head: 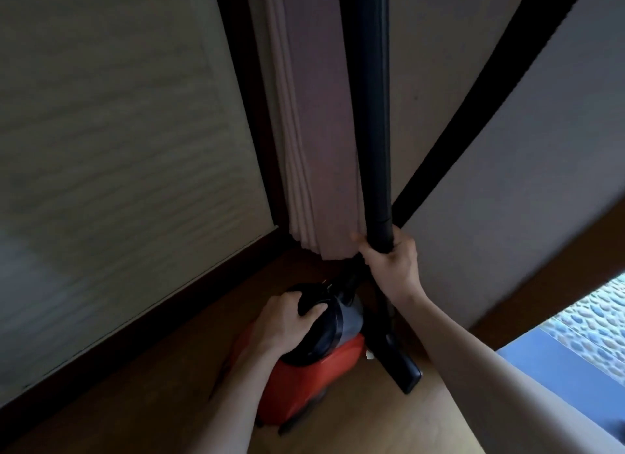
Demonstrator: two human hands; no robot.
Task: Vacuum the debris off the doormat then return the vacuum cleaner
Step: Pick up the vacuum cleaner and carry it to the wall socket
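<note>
Left hand (291, 321): fingers curled over the black domed top of the vacuum cleaner (304, 379), thumb laid on the dome; closed on it, palm down; forearm comes in from 6 o'clock, rising toward 12, wrist roughly straight.

Right hand (394, 260): wrapped round the black wand (375, 132), fingers closed on the tube, thumb side up, just below a joint in the tube; forearm enters from 4 o'clock and runs up and left to the wrist; a pale sleeve covers the upper arm at the frame's lower right.

Vacuum cleaner: red canister body with black top, on the wooden floor (152, 386), at 6 o'clock from frame centre, in the corner below the curtain (318, 132); the picture is blurred, so fine detail on the body cannot be read.

Wand: upright, running from my right hand toward 12 o'clock, just beside the curtain's right edge; floor nozzle (404, 365) on the floor at 3 o'clock from the canister, close beside it.

Hose (473, 115): black, running from near my right hand toward 1 o'clock.

Curtain: gathered in folds, hem near my right-hand fingertips.

At 4 o'clock: a blue strip (554, 362), a pebble-patterned surface (598, 315) beyond it; cannot tell what either is.
</note>
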